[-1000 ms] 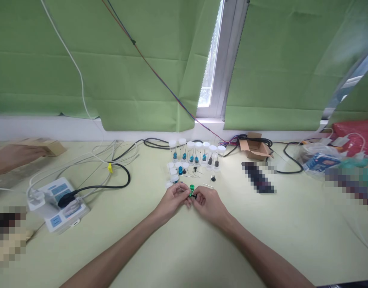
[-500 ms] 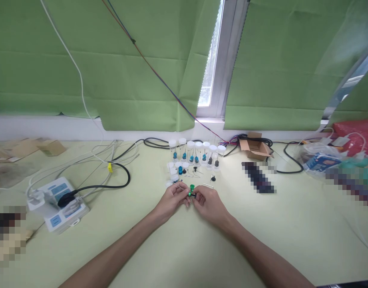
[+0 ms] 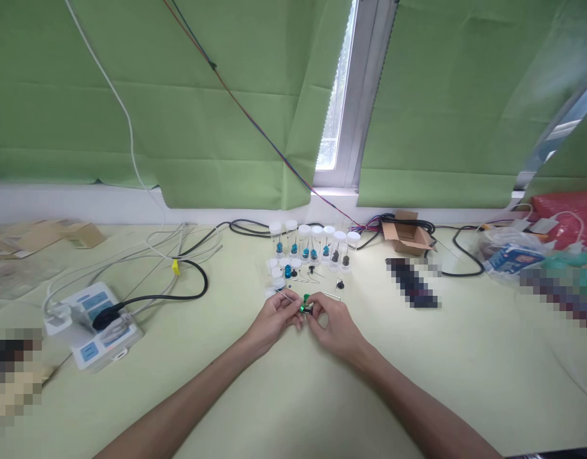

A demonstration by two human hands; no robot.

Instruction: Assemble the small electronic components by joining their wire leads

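Observation:
My left hand (image 3: 273,320) pinches a small green part (image 3: 303,308) with a thin metal rod (image 3: 285,295) sticking out behind the fingers. Close against it, the fingertips of my right hand (image 3: 338,325) are closed on a small black cylindrical piece (image 3: 309,311). The two pieces meet end to end; whether they are joined I cannot tell. Just beyond the fingers lies another green piece (image 3: 306,298), partly hidden. Farther back, loose blue parts (image 3: 288,272), a black disc-like part (image 3: 340,284) and thin metal pins (image 3: 301,280) rest on the table.
Several clear vials with white lids (image 3: 326,231) stand in a row at the back, holding blue or dark pieces. A white power strip (image 3: 102,325) with cables is at left. An open cardboard box (image 3: 408,240) and a bagged blue packet (image 3: 513,260) sit at right.
My right fingertips have shifted slightly around the black piece, covering a little more of it and of the green piece behind. My left hand stays almost still.

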